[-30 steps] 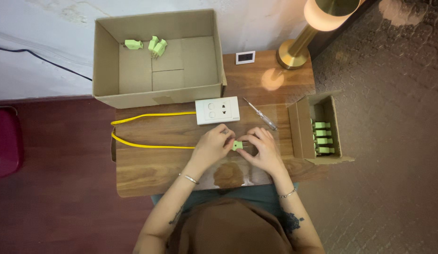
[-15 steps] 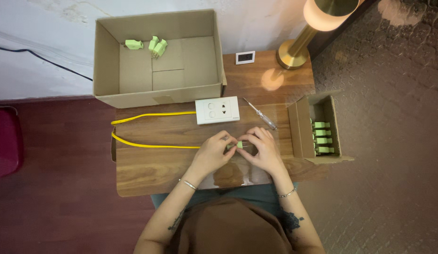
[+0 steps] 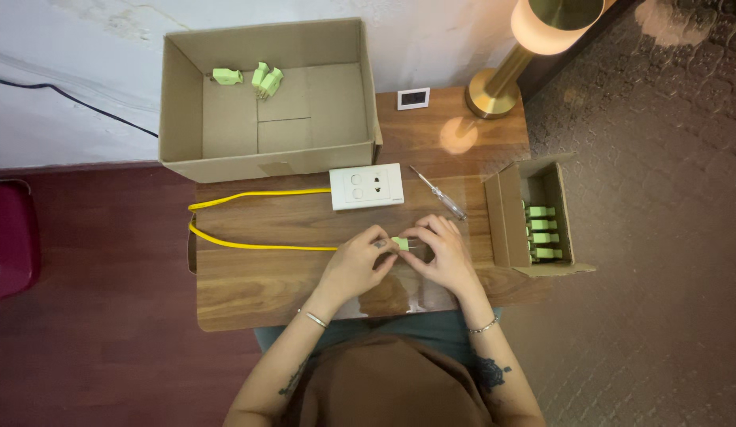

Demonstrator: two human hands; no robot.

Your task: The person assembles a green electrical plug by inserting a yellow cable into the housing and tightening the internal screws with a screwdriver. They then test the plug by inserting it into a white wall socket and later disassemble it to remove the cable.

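While our left hand and right hand meet over the wooden bench, both pinch a small light-green plastic plug between fingertips. We note a yellow cable leading to it, a white socket plate and a clear-handled screwdriver just beyond.

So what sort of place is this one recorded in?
Probably a room in a home used as a makeshift assembly spot: a small wooden table against a wall, a brass lamp, and cardboard boxes of green plugs. Both hands hold a green plug.
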